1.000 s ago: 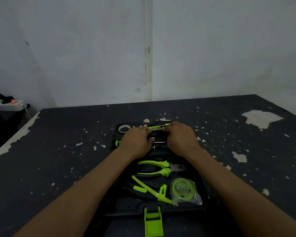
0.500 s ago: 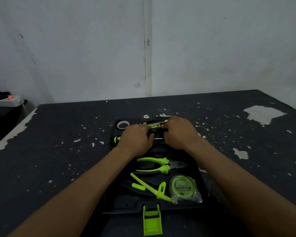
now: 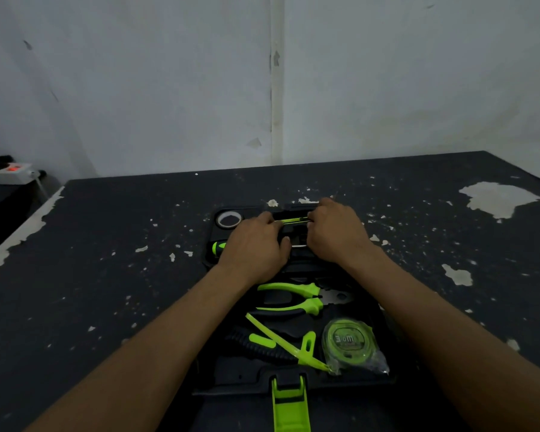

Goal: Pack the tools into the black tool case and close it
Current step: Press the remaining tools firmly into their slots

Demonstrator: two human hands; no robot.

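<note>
The black tool case lies open and flat on the dark table, its green latch nearest me. In it sit green-handled pliers, a green tape measure in plastic wrap, a black-and-green knife-like tool, a tape roll and a screwdriver whose green-black handle shows. My left hand and my right hand rest at the case's far end. Their fingertips pinch the two ends of a thin green-and-black tool. The slot under it is hidden.
The table is dark with many chipped white patches and ends at a pale wall. A white power strip with a red light sits off the table at far left.
Both hands stay on the thin green tool at the case's far end with only slight finger shifts. The view has tilted a little, so the scene sits slightly lower.
</note>
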